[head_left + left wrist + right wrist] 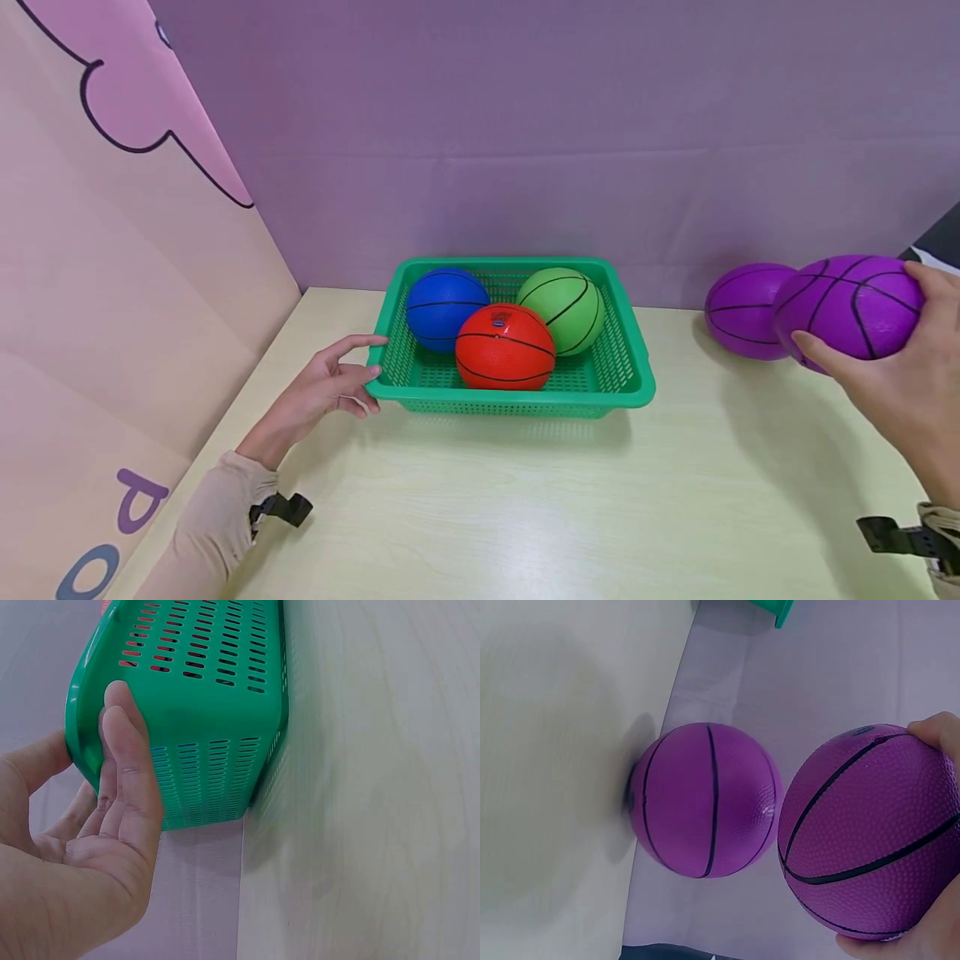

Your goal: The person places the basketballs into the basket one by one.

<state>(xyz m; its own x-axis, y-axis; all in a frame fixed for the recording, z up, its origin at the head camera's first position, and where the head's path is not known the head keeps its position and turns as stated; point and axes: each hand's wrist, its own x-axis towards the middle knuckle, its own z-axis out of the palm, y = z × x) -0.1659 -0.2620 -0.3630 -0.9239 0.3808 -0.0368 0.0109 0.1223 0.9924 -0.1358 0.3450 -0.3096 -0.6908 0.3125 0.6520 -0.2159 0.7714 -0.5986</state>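
My left hand [318, 392] grips the left rim of a green plastic basket [510, 402], thumb and fingers at its front left corner. In the left wrist view the fingers [129, 769] lie against the outside of the basket wall. Inside the basket are a blue ball [442, 308], a red ball [504, 348] and a green ball [570, 308], all with black basketball lines. At the right, my right hand [911, 358] holds a purple ball [870, 832] above the table. Behind it another purple ball [705, 801] sits on the table, partly hidden in the head view.
The pale wooden table [465, 500] meets a purple backdrop [525, 167] behind the basket. A cream panel [112, 292] with printed shapes and letters stands along the left. A dark object [941, 242] shows at the far right edge.
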